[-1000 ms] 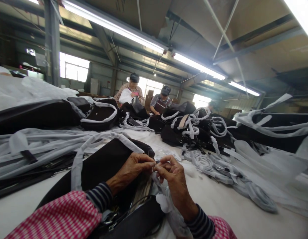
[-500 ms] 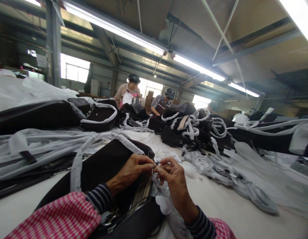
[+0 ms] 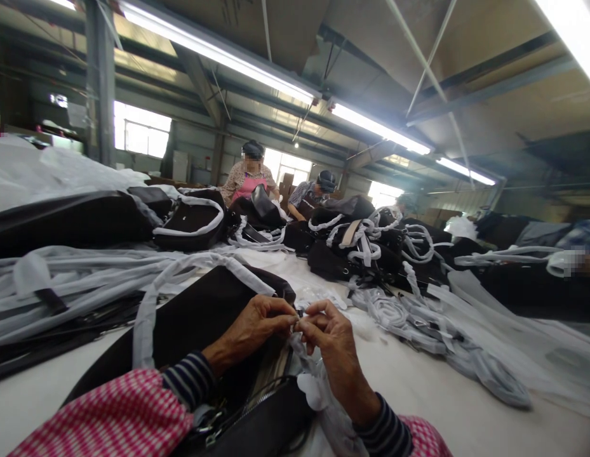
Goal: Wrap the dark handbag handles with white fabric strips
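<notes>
My left hand (image 3: 256,327) and my right hand (image 3: 330,336) meet fingertip to fingertip over a dark brown handbag (image 3: 204,317) lying in front of me. Both pinch a small item at the bag's upper edge, too small to name. A strip of white wrapping (image 3: 318,387) hangs down from the pinch under my right hand. The bag's handle (image 3: 152,298) is wrapped in white and loops to the left. The bag's zipper opening (image 3: 256,393) gapes below my hands.
Wrapped straps (image 3: 75,279) lie heaped at the left, and a tangle of white-wrapped straps (image 3: 418,324) at the right. More dark bags (image 3: 361,247) pile at the table's middle. Two people (image 3: 249,174) work at the far side. The white table top (image 3: 418,393) runs right.
My hands hold almost the same pinch. At the right, the big dark bag with white straps has dropped lower. The far person has lowered the white thing they held.
</notes>
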A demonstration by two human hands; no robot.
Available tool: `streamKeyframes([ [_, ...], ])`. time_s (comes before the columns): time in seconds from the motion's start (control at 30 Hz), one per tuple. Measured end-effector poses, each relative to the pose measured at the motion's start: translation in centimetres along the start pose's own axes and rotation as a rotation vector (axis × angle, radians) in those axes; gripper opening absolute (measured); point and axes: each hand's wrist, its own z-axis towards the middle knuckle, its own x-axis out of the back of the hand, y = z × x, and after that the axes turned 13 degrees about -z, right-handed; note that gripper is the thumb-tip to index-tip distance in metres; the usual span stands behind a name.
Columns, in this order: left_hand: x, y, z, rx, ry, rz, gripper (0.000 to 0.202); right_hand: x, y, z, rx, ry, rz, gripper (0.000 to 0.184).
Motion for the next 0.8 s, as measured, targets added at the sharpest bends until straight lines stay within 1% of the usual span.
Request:
streamKeyframes([
  [0.13, -0.2, 0.6, 0.0, 0.0, -0.027, 0.109, 0.031, 0.2, 0.3, 0.1, 0.002, -0.015, -0.02, 0.035],
  [0.23, -0.2, 0.6, 0.0, 0.039, -0.031, 0.125, 0.038, 0.3, 0.8, 0.2, 0.043, -0.031, -0.053, 0.027],
  [0.33, 0.0, -0.1, 0.2, 0.1, -0.035, 0.024, 0.043, 0.4, 1.5, 0.4, 0.077, -0.055, -0.051, 0.023],
  [0.43, 0.1, -1.1, 0.4, 0.107, -0.024, -0.102, 0.043, 0.3, 2.3, 0.8, 0.075, -0.078, -0.025, 0.026],
  [0.53, 0.2, -1.8, 0.7, 0.106, -0.005, -0.182, 0.042, 0.1, 3.4, 1.4, 0.072, -0.085, 0.038, 0.031],
  [0.63, 0.2, -2.1, 0.8, 0.095, 0.023, -0.212, 0.041, 0.1, 4.1, 2.0, 0.078, -0.088, 0.144, 0.041],
  [0.8, 0.1, -1.9, 0.7, 0.092, -0.023, -0.273, 0.042, 0.4, 3.8, 2.3, -0.004, -0.191, 0.204, 0.045],
])
